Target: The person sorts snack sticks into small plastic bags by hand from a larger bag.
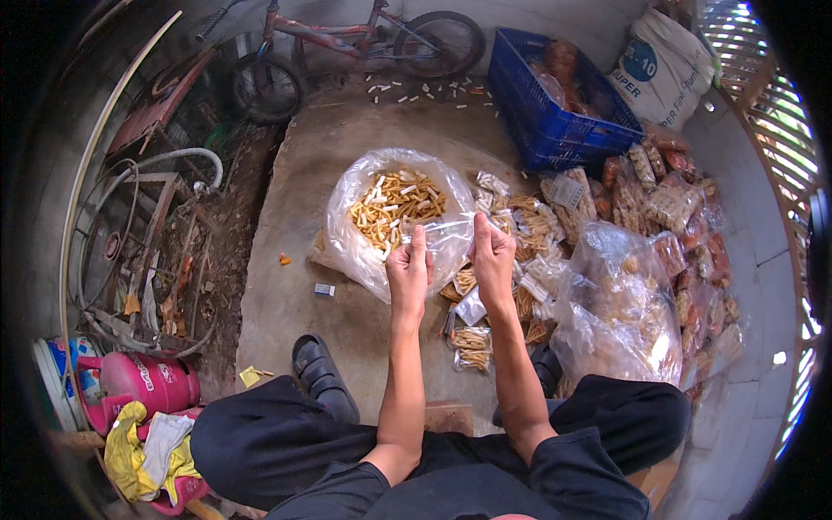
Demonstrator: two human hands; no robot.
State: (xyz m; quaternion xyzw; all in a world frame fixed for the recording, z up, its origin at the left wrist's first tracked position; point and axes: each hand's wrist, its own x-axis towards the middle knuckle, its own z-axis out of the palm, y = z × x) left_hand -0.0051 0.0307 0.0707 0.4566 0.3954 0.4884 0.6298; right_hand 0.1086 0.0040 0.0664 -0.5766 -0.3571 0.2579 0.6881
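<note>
A small clear plastic bag is stretched between my two hands. My left hand pinches one side of it, thumb pointing up. At the other side, my right hand grips the plastic between thumb and fingers. Beneath and just beyond them stands a large open clear bag, filled with short tan and white sticks. To the right of my hands lie several small packs of sticks. Whether the small bag holds anything I cannot tell.
A heap of filled snack packs and a big clear sack lie right. Beyond are a blue crate, a white sack and a child's bicycle. A pink gas cylinder stands left. White pieces litter the floor.
</note>
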